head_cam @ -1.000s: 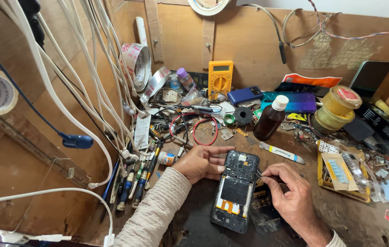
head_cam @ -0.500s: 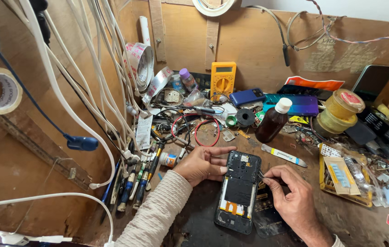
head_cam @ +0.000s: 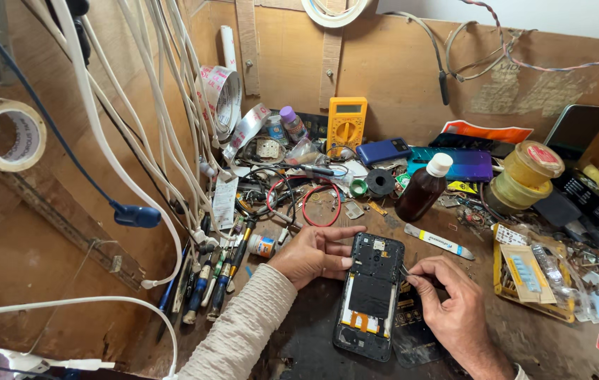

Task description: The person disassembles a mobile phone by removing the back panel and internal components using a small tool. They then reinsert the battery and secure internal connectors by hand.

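An opened phone (head_cam: pixel 371 295) lies back-up on the dark bench (head_cam: pixel 299 345), its cover off, so the black inner frame and an orange flex near its lower end show. The left hand (head_cam: pixel 310 255) rests against the phone's upper left edge: the thumb lies along the side, the forefinger stretches toward the top corner, and the other fingers are loosely curled, so the grip is a light steadying touch, not a closed fist. The right hand (head_cam: pixel 450 309) sits just right of the phone. Its thumb and forefinger are pinched together on a thin metal tool (head_cam: pixel 406 273), likely tweezers, whose tip meets the phone's right edge near the upper half; the remaining fingers are folded under.

Beyond the phone stand a brown bottle (head_cam: pixel 422 188) with a white cap, a yellow multimeter (head_cam: pixel 346 125), a blue phone (head_cam: pixel 384 151) and a yellow jar (head_cam: pixel 530 172). A red wire loop (head_cam: pixel 322 204) lies just above the left hand. Screwdrivers (head_cam: pixel 211 285) lie in a row at the bench's left edge, under hanging white cables (head_cam: pixel 137 127). A tape roll (head_cam: pixel 4 134) hangs on the left wall, and a yellow tray (head_cam: pixel 528 281) of small parts sits to the right
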